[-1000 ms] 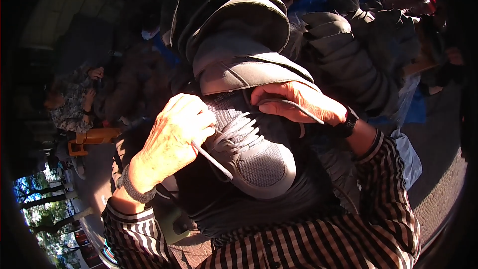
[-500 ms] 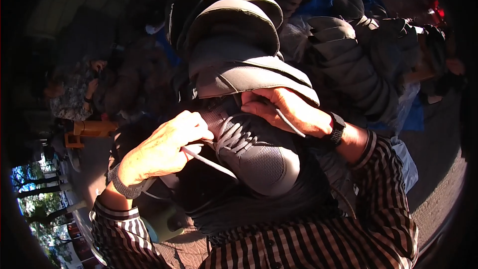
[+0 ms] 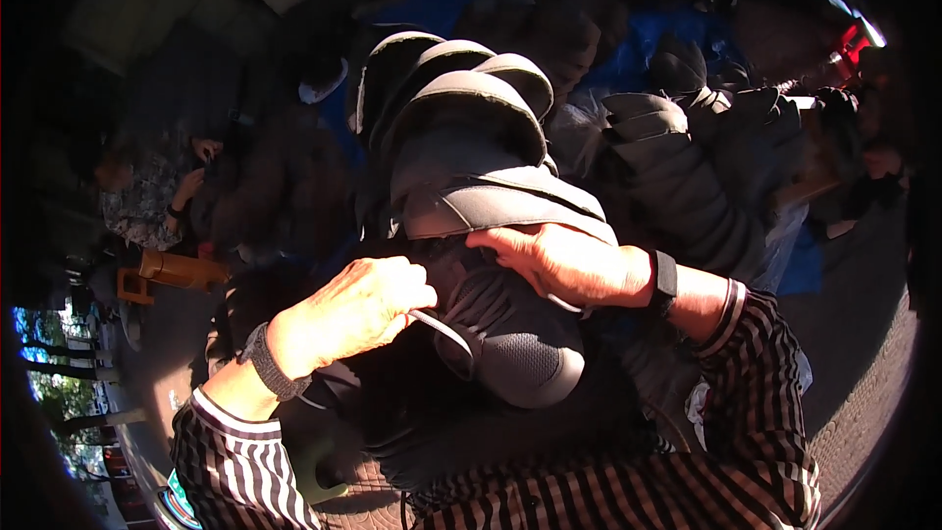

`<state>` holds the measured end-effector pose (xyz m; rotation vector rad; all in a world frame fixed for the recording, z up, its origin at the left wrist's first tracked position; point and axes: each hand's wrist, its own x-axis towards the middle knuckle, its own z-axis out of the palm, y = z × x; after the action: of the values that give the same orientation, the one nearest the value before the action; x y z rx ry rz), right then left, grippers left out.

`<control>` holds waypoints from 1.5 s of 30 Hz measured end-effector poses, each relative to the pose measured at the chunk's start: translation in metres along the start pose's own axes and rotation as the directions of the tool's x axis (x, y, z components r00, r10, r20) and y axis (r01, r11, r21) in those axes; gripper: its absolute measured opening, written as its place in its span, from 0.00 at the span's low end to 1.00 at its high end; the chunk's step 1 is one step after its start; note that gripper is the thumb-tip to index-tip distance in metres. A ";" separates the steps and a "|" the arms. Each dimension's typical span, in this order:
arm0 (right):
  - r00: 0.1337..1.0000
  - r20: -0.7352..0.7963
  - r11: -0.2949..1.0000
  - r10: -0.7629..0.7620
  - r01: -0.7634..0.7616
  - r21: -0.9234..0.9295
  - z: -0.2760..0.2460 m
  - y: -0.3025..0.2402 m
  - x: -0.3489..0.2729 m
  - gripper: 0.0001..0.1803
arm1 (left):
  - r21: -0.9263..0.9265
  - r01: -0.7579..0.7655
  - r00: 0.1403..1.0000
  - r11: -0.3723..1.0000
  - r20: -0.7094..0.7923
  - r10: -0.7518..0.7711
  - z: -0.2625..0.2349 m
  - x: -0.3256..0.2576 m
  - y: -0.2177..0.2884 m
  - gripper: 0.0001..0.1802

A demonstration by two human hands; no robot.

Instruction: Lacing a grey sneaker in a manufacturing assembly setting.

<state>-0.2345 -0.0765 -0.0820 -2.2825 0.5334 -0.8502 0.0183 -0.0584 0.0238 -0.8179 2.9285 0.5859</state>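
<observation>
A grey shoe (image 3: 535, 363) with a mesh toe lies across my lap, its toe pointing down and to the right. My left hand (image 3: 358, 309) is closed beside the laced front, pinching a light grey shoelace (image 3: 451, 334) that curves down from its fingertips. At the shoe's far end, my right hand (image 3: 564, 263) has its index finger along the edge of a stack of dark grey shoe uppers (image 3: 491, 206). A short piece of lace shows below that hand; its thumb and lower fingers are partly hidden in shadow.
Another pile of dark shoe uppers (image 3: 667, 167) lies to the right, by clear plastic and blue sheeting. On the left, a co-worker's hands (image 3: 186, 186) show above a yellow-orange stool (image 3: 177, 270). Paving (image 3: 868, 373) runs along the right side.
The view has shifted, so the stack sits lower in it. My left hand has risen off the laces with the lace in its pinch. My right hand has flattened toward the stack's edge.
</observation>
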 end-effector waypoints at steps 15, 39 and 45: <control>0.947 0.295 0.809 -0.126 0.270 -0.522 -0.013 -0.007 0.014 0.09 | 0.349 -0.089 0.994 0.933 -0.027 0.105 0.024 0.002 0.010 0.10; 0.626 0.680 0.902 0.381 -0.091 -0.421 -0.069 -0.063 0.069 0.09 | -0.451 0.278 0.882 0.848 0.469 -0.040 -0.009 0.020 -0.029 0.27; 0.802 0.556 0.706 0.218 0.263 -0.658 -0.040 -0.053 0.058 0.10 | -0.285 0.351 0.931 0.892 0.208 -0.300 0.013 0.030 -0.016 0.15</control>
<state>-0.2138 -0.0876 0.0029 -3.0712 0.5918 0.2052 -0.0003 -0.0813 0.0014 -1.2014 2.5036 1.0512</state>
